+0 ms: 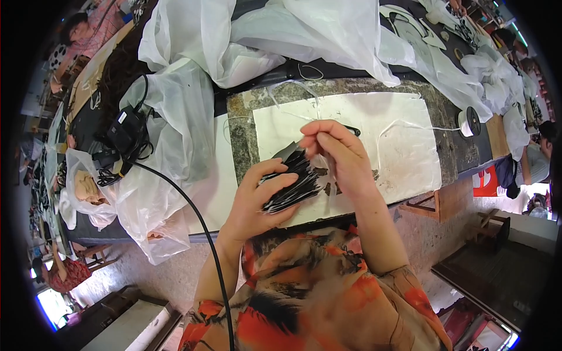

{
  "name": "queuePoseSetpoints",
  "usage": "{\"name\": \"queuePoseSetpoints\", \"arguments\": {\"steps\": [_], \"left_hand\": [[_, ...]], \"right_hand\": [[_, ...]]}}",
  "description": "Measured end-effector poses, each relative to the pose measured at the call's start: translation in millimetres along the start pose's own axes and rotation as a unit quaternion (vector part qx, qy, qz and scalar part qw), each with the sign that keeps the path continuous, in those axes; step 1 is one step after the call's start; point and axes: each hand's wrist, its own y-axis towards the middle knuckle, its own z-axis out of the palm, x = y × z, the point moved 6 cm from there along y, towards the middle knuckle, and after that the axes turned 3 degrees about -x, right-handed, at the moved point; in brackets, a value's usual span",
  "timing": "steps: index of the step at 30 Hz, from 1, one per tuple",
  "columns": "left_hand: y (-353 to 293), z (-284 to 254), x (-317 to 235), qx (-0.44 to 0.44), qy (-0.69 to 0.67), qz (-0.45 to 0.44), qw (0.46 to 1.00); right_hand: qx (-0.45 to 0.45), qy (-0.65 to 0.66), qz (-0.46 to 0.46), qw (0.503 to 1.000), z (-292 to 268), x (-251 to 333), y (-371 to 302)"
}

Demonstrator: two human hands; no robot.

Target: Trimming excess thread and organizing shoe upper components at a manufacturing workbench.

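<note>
My left hand (266, 193) is wrapped round a thick bundle of thin black strips or flat pieces (293, 184), whose edges fan out toward the right. Just beyond the bundle's upper right corner is my right hand (342, 155), its thumb and fingertips drawn together in a pinch. Whatever those fingertips may hold is too small to make out. Both hands are above a white sheet (404, 146) lying on a mottled grey board (442, 117). Part of a small black object (353, 130) shows behind my right hand.
A spool of white cord (468, 121) stands at the right, its cord running over the sheet. White plastic bags (328, 29) cover the far side; another bag (175, 128) lies left. A black adapter (124, 126) with a cable sits there. People are around the room.
</note>
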Motion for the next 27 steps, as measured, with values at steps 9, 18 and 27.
{"name": "queuePoseSetpoints", "arguments": {"steps": [9, 18, 27], "left_hand": [[-22.1, 6.9, 8.4, 0.035, -0.369, -0.166, 0.914], [-23.3, -5.5, 26.0, -0.022, -0.421, -0.335, 0.843], [-14.1, -14.1, 29.4, -0.162, -0.365, -0.311, 0.862]], "right_hand": [[0.165, -0.126, 0.246, 0.947, 13.8, 21.0, 3.9], [0.278, -0.169, 0.223, 0.919, 35.1, 43.5, 4.2], [0.179, -0.221, 0.11, 0.952, 24.7, 44.5, -35.6]]}}
